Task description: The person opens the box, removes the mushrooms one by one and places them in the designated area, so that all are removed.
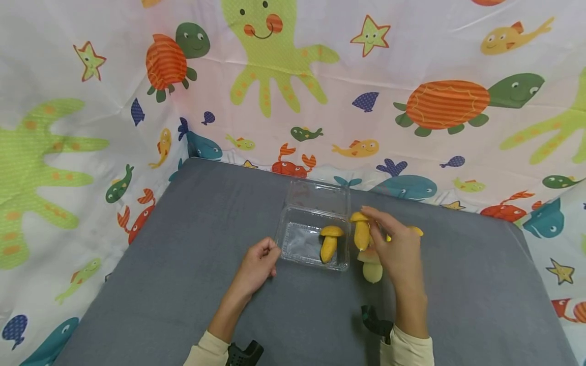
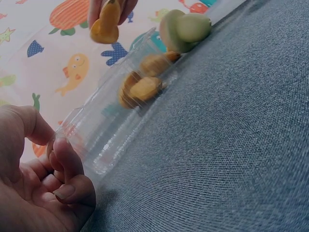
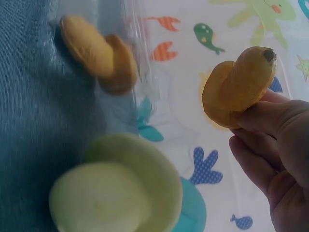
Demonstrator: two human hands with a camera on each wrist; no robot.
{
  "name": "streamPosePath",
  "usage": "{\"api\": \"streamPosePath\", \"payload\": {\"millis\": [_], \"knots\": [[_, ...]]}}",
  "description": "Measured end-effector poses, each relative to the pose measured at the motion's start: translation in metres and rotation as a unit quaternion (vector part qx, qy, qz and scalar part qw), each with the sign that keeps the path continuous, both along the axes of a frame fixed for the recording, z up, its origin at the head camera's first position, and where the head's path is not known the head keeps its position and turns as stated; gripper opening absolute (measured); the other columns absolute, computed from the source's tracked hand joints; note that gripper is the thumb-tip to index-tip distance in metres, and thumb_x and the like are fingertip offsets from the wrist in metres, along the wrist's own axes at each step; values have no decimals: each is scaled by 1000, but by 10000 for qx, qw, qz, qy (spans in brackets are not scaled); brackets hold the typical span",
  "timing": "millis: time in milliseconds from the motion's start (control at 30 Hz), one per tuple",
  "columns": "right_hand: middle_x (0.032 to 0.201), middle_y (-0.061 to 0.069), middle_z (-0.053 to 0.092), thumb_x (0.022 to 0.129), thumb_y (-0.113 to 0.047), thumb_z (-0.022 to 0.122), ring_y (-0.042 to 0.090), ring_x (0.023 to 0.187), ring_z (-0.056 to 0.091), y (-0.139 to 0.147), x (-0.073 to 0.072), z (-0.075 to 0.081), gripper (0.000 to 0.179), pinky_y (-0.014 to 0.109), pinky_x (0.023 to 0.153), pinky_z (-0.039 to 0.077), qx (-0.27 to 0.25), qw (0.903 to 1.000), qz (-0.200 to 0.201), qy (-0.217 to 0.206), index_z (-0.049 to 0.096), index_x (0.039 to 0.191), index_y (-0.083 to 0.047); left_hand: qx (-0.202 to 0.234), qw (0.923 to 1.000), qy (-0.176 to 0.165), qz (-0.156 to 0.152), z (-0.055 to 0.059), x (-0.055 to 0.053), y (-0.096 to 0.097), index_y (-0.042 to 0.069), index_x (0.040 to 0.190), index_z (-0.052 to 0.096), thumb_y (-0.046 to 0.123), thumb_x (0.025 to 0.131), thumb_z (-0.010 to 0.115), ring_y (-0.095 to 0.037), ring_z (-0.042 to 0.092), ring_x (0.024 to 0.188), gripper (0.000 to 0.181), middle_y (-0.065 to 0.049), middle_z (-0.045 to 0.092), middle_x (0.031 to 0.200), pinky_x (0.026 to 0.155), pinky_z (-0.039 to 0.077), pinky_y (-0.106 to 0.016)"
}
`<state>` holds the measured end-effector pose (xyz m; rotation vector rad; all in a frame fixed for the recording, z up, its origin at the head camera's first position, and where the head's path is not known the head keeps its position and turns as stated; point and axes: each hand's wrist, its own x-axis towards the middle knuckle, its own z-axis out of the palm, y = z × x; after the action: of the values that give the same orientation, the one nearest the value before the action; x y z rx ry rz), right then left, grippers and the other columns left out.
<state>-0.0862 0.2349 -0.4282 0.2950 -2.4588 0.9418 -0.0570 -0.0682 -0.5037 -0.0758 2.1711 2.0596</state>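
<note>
A clear plastic container (image 1: 299,244) stands on the grey table with its lid (image 1: 320,195) folded back behind it. At its near left corner, my left hand (image 1: 261,260) pinches the rim between thumb and fingers. One yellow mushroom (image 1: 329,244) lies inside, toward the right wall. My right hand (image 1: 400,249) pinches a second yellow mushroom (image 3: 246,87) by the cap, raised just right of the container. Below that hand, a pale mushroom with a thick stem (image 1: 372,272) rests on the table. Something yellow (image 1: 416,230) shows partly behind the right hand.
The grey cloth-covered table (image 1: 192,218) meets a curtain (image 1: 320,112) printed with sea animals at the back and sides. Each wrist carries a dark camera mount, such as the one (image 1: 377,323) on the right.
</note>
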Motion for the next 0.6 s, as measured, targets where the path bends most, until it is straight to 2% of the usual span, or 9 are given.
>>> {"api": "streamPosePath", "payload": {"millis": [100,133,167,233,300,367,467,533,600], "knots": [[120,-2,78,95,1,75,-2,46,28,8,1,0,34,20,40,23,87,9998,-115,158,80,122,-19,-11,10000,-38,14,1,0,2,9,81,53,8,99,60,-14,54,54,20,0,51,61,55,41,-24],[120,-2,78,95,0,76,-3,46,29,10,2,-1,33,19,39,21,109,9997,-168,172,80,122,-19,-28,10000,-49,25,1,0,2,9,81,53,8,99,59,-14,54,54,19,0,51,61,56,42,-24],[120,-3,78,95,0,76,-4,45,35,12,3,-1,33,19,39,21,137,9995,-223,176,80,121,-20,-38,10000,-57,29,2,0,2,9,81,53,8,99,59,-14,54,55,20,0,51,61,56,42,-25],[120,-4,78,95,-1,77,-1,60,59,16,4,-2,33,14,44,27,157,9992,-341,151,81,121,-21,-63,9999,-69,44,3,0,1,9,81,53,8,99,59,-15,54,55,19,0,51,61,57,43,-25],[120,-5,78,95,0,76,7,81,71,20,6,-4,34,10,50,31,103,9990,-421,110,81,121,-21,-82,9999,-89,32,3,0,1,9,81,53,8,100,58,-15,55,55,20,-1,51,61,57,43,-25],[120,-5,78,95,1,75,7,97,73,25,8,-5,34,7,61,38,-17,9988,-492,76,81,121,-20,-83,9999,-117,20,3,0,1,9,81,54,8,100,58,-16,55,56,19,-1,51,61,57,42,-25],[120,-4,78,96,2,73,-3,102,71,34,12,-6,33,4,72,45,-279,9982,-537,57,81,120,-18,-87,9999,-142,21,3,0,1,8,81,54,8,99,58,-15,56,56,18,-1,51,62,58,42,-24],[120,-2,78,96,1,73,-10,109,66,40,15,-7,31,5,76,46,-390,9977,-539,84,81,120,-17,-93,9999,-135,49,4,0,2,8,81,54,7,98,59,-15,56,56,17,-1,51,62,57,42,-24],[120,0,78,96,2,73,-13,112,63,45,18,-7,30,3,72,43,-402,9975,-556,157,81,119,-15,-110,9999,-108,62,4,-1,3,8,81,55,8,98,59,-15,56,56,17,0,52,62,57,42,-24]]}}
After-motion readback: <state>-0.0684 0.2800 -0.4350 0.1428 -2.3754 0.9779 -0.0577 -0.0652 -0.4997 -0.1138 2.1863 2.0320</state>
